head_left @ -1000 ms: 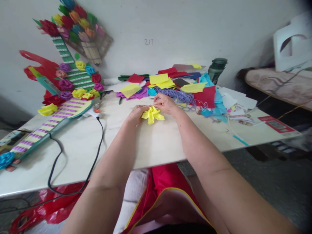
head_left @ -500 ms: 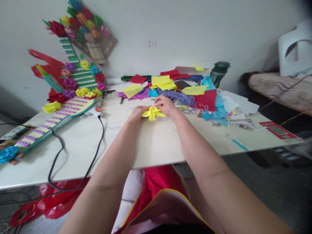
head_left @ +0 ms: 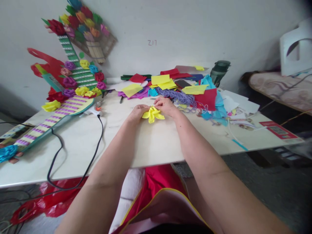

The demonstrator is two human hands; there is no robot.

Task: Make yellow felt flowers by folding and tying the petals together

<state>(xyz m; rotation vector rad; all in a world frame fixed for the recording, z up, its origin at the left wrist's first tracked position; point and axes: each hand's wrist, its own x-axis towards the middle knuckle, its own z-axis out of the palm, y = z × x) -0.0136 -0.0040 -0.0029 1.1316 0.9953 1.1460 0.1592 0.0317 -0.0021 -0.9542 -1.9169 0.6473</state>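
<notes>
A yellow paper flower (head_left: 153, 114) with several spread petals is held between my two hands over the middle of the table. My left hand (head_left: 139, 112) grips its left side, fingers closed. From the right, my right hand (head_left: 164, 105) pinches at the flower's upper edge; the fingertips partly hide that spot. Just behind my hands lie a tangle of purple yarn (head_left: 174, 95) and stacked yellow paper squares (head_left: 160, 79).
At left stands a striped cardboard piece (head_left: 56, 114) decorated with paper flowers. A black cord (head_left: 97, 143) runs from a white-handled tool (head_left: 92, 111) over the table's front edge. Coloured paper scraps (head_left: 206, 99) and a dark green bottle (head_left: 219, 73) are at the back right.
The yellow flower has tilted slightly, its front petals now pointing lower. My right hand's fingers have shifted a little along its top edge; my left hand keeps its hold.
</notes>
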